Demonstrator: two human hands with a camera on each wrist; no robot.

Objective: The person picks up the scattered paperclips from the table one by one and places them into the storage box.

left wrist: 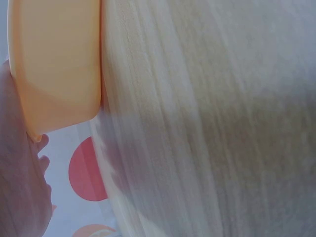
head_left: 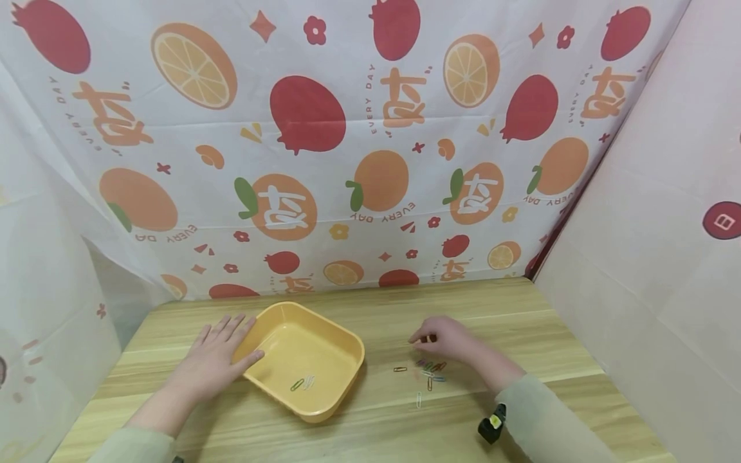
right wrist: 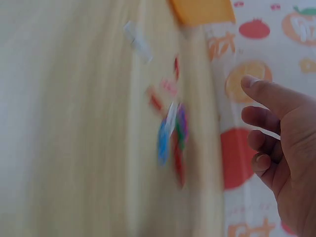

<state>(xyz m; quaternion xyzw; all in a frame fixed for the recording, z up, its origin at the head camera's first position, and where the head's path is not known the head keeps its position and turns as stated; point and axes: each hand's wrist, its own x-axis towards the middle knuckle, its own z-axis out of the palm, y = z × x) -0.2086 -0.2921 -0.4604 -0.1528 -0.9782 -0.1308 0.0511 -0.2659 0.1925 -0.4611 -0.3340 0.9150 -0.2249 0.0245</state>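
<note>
A yellow plastic basin (head_left: 341,334) stands left of centre on the table, with a green paper clip (head_left: 297,384) and white paper clips (head_left: 309,382) on its floor. My left hand (head_left: 214,360) rests on the basin's left rim, fingers spread and straight. Over the table to the right, my right hand (head_left: 446,337) hovers just beyond a loose pile of coloured paper clips (head_left: 428,370). In the right wrist view, the thumb of the right hand (right wrist: 291,143) stands apart from its loosely bent fingers; nothing shows between them. The clips there are blurred.
One white paper clip (head_left: 419,400) lies nearer than the pile, and an orange-brown one (head_left: 400,369) lies to its left. Fruit-printed cloth (head_left: 359,128) hangs behind the wooden table (head_left: 393,437), with pale cloth at both sides.
</note>
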